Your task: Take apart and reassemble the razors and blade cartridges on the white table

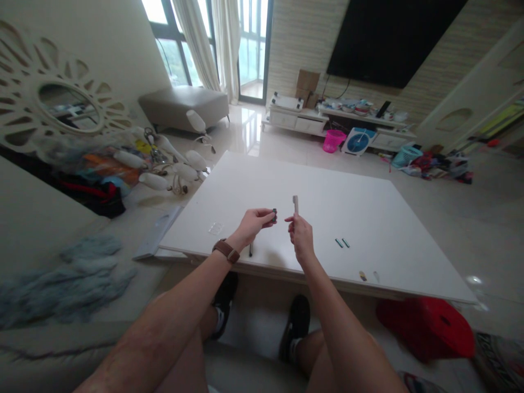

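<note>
My left hand (252, 225), with a brown strap on its wrist, pinches a small dark-green piece (274, 214) between thumb and fingertips; its exact kind is too small to tell. Just to the right, my right hand (302, 236) grips a slim, pale brush-like tool (295, 204) upright, its wider head at the top. Both hands are above the white table (262, 180), and the two held things are apart. Two narrow dark-green strips (343, 243) lie side by side to the right. Below my left hand, a thin dark stick (251, 250) is partly hidden.
A clear plastic piece (215, 227) lies on the table's left. Near its front edge are a small gold-and-dark piece (362, 275) and a clear bit (376, 277). A red stool (434, 327) stands front right; a lamp with several white shades (186, 169) is at the left.
</note>
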A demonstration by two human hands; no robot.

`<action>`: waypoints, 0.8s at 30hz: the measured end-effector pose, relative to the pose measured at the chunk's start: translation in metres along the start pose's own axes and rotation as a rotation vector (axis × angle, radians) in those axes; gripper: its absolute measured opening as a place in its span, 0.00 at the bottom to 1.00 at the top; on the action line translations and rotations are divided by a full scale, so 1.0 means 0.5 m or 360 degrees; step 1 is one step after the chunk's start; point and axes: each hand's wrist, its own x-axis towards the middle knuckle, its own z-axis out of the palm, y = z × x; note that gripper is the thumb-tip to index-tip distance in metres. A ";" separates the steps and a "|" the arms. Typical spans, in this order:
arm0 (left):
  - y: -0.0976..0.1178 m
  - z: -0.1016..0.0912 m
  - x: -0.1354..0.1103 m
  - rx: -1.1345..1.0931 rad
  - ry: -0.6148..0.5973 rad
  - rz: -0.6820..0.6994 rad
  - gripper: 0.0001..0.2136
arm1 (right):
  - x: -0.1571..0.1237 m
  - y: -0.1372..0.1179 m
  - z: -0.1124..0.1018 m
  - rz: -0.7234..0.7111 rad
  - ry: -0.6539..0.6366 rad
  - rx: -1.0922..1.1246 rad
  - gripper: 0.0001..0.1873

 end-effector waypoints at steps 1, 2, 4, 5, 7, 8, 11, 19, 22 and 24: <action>0.000 -0.003 0.002 -0.0025 0.0036 -0.0004 0.13 | -0.002 -0.003 -0.004 -0.0003 -0.0031 -0.0025 0.30; 0.000 -0.005 0.004 -0.0046 0.0066 -0.0005 0.13 | -0.005 -0.007 -0.007 -0.0022 -0.0075 -0.0073 0.29; -0.001 -0.009 0.008 -0.0084 0.0105 0.0001 0.13 | -0.013 -0.012 -0.009 -0.0126 -0.0163 -0.0253 0.25; -0.001 -0.011 0.010 -0.0103 0.0118 0.0007 0.13 | -0.017 -0.014 -0.009 -0.0190 -0.0192 -0.0365 0.23; -0.001 -0.014 0.012 -0.0129 0.0134 0.0020 0.13 | -0.020 -0.016 -0.013 -0.0290 -0.0236 -0.0592 0.20; 0.000 -0.016 0.013 -0.0122 0.0145 0.0028 0.13 | -0.019 -0.018 -0.017 -0.0312 -0.0243 -0.0702 0.19; 0.003 -0.021 0.013 -0.0018 0.0191 0.0031 0.13 | -0.008 -0.021 -0.037 -0.0302 -0.0051 -0.0960 0.19; 0.015 -0.017 0.005 0.0219 0.0164 0.0011 0.11 | 0.001 -0.017 -0.054 -0.0296 -0.0218 -0.0979 0.20; 0.017 -0.016 0.005 0.0254 0.0189 0.0020 0.10 | 0.003 -0.012 -0.052 -0.0289 -0.0073 -0.0971 0.21; 0.017 -0.019 0.007 0.0277 0.0194 0.0027 0.10 | 0.004 -0.010 -0.051 -0.0301 -0.0221 -0.0964 0.20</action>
